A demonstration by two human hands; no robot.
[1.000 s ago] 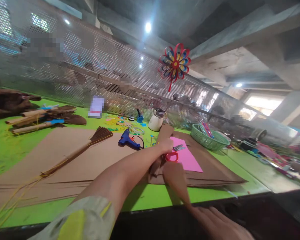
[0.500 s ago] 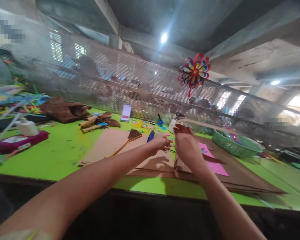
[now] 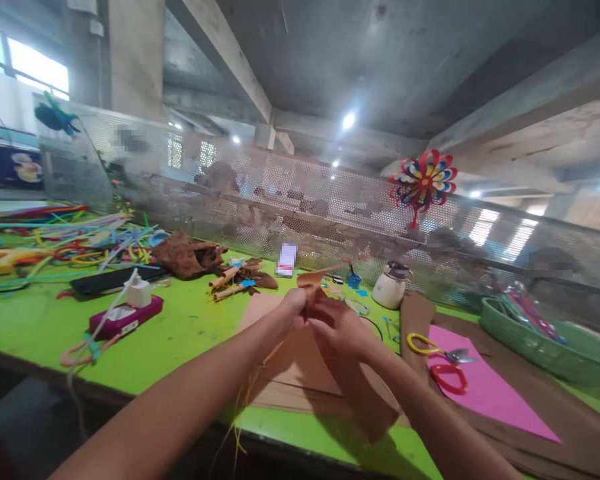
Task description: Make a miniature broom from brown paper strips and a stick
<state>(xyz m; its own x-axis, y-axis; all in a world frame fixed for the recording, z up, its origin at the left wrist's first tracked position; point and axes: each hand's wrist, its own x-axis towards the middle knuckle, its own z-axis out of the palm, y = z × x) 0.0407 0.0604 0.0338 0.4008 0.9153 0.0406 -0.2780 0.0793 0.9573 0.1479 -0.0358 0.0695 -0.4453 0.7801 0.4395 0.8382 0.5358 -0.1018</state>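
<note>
My left hand point(image 3: 294, 310) and my right hand point(image 3: 337, 327) meet above a stack of tan paper sheets point(image 3: 285, 393), fingers closed together. Pinched between them is a brown paper strip point(image 3: 313, 279); its upper end shows beyond the fingers, and a wide brown length hangs below my right hand. A thin stick point(image 3: 273, 355) with yellow strands point(image 3: 240, 417) slants down from my left hand toward the table edge. The fingers hide where stick and paper meet. Scissors point(image 3: 443, 353) with one yellow and one red handle lie on pink paper point(image 3: 500, 400) to the right.
A white jug point(image 3: 391, 285) and a blue pot point(image 3: 354, 280) stand behind my hands. At right is a green basket point(image 3: 545, 347). Leftward sit a purple power strip point(image 3: 125, 320), rolled paper pieces point(image 3: 235, 287), a crumpled brown bundle point(image 3: 187, 257) and a phone point(image 3: 287, 260).
My hands, apart before, have come together on the brown paper strip. The fringed stick that lay on the tan sheets is now up in my left hand. The view has swung left.
</note>
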